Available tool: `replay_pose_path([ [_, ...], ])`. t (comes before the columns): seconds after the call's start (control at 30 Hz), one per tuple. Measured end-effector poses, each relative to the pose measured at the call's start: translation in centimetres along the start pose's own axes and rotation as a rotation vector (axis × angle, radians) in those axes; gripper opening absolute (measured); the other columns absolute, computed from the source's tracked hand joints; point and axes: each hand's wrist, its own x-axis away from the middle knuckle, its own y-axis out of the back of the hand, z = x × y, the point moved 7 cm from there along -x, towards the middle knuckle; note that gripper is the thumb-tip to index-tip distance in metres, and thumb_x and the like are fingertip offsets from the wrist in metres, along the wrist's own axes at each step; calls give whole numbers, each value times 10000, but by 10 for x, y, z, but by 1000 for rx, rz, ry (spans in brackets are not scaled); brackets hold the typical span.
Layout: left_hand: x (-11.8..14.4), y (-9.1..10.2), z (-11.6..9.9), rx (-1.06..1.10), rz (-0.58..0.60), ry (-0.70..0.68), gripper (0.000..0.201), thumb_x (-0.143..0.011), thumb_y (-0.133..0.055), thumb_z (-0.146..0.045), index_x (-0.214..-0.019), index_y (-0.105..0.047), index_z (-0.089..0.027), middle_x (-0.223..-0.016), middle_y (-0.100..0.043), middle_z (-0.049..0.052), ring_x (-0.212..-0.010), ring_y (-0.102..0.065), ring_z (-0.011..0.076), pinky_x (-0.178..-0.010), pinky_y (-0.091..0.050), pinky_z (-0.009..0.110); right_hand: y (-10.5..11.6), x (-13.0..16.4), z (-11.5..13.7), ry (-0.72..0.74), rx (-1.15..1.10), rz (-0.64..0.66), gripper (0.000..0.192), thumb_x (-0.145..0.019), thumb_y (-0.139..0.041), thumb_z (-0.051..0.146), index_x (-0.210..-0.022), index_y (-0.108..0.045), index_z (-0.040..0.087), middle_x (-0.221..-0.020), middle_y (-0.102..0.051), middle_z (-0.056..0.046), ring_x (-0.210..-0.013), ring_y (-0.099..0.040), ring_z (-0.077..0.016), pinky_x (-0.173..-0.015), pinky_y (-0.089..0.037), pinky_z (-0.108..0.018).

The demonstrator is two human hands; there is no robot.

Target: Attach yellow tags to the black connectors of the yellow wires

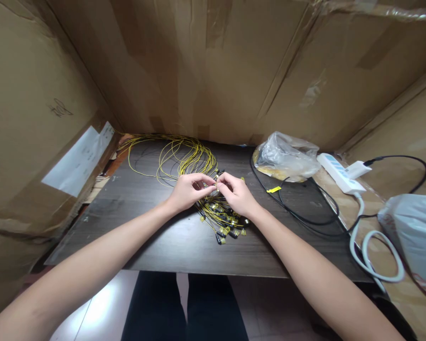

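My left hand [192,190] and my right hand [236,193] meet over the table, each closed in a pinch with fingertips almost touching. What they pinch is tiny and mostly covered by the fingers, so I cannot make it out. Beneath and in front of them lies a pile of small black connectors with clear yellow caps [230,222], on the ends of thin yellow cables. The long loops of the yellow cables [199,158] spread behind my hands toward the back left. Part of a pale round thing shows between the hands, largely hidden.
The dark wooden table [156,241] is walled by cardboard [213,71]. A clear plastic bag [286,156] sits at the back right, near a black cable [294,215] with a yellow tag [273,189]. Further right are a white power strip [340,174] and a whitish plastic bag [415,237].
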Motion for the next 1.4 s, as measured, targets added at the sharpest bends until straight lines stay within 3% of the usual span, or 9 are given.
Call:
replay_pose_path([
  [0.33, 0, 0, -2, 0, -17, -23, 157, -828, -734, -292, -867, -775, -145, -714, -714, 27, -558, -529, 89, -528, -413, 197, -4, 0, 2, 28, 56, 50, 370, -1017, -373, 369, -699, -461, 201, -660, -482, 12, -628, -453, -148, -633, -334, -288],
  [0.57, -1, 0, 0, 1, -14, 20, 166, -819, -732, -291, -873, -774, -140, -683, -702, 15, -520, -484, 77, -505, -385, 193, -2, 0, 2, 26, 14, 28, 204, -947, -495, 318, -820, -580, 182, -720, -549, 6, -670, -489, -149, -650, -368, -280],
  [1.0, -1, 5, 3, 39, -51, 4, 171, -834, -719, -262, -929, -798, -145, -745, -735, 39, -553, -531, 91, -523, -404, 207, -1, 1, -6, -61, -50, -13, 200, -913, -591, 378, -873, -613, 183, -742, -608, -10, -631, -519, -150, -589, -389, -277],
  [1.23, -1, 6, -3, -39, -51, -94, 127, -843, -707, -232, -900, -791, -156, -718, -721, 27, -543, -530, 85, -522, -411, 197, -3, 2, -2, -39, 9, 28, 240, -952, -527, 394, -838, -580, 190, -685, -549, 11, -625, -481, -146, -590, -359, -272],
  [1.4, -1, 4, -6, -73, -36, -83, 113, -806, -693, -204, -882, -748, -141, -753, -719, 20, -522, -526, 71, -520, -430, 187, -6, 1, 1, 2, 74, 53, 312, -999, -442, 384, -769, -536, 194, -676, -520, 10, -628, -466, -146, -614, -349, -278],
])
